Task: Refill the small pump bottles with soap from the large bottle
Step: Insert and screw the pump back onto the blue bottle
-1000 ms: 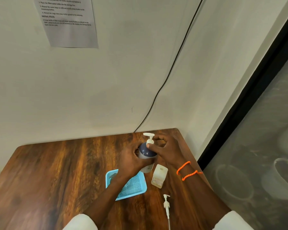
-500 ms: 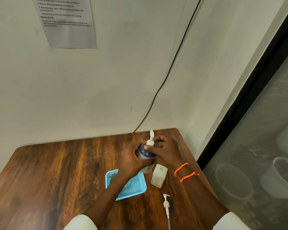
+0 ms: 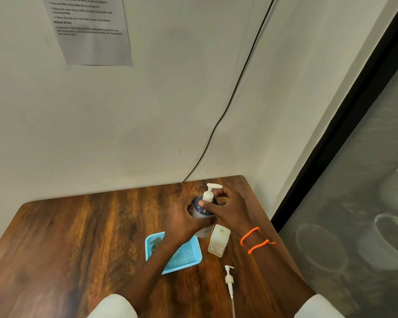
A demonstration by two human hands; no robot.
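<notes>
A large bottle (image 3: 200, 211) with a dark blue shoulder and a white pump head (image 3: 210, 191) stands upright near the table's far right corner. My left hand (image 3: 182, 220) is wrapped around its body. My right hand (image 3: 230, 208) pinches the collar of the pump with thumb and fingers. A small cream square bottle (image 3: 218, 241) with no pump stands just in front, beside my right wrist. A loose white pump with its tube (image 3: 229, 281) lies on the table nearer to me.
A light blue mesh tray (image 3: 189, 258) lies under my left forearm. The wooden table (image 3: 78, 237) meets the wall at the back, where a black cable (image 3: 225, 111) runs down. A dark-framed glass panel (image 3: 354, 157) stands on the right.
The pump nozzle has turned: it pointed right, then towards the wall, and now points right again. My right fingers shifted around the collar; the left hand kept its hold.
</notes>
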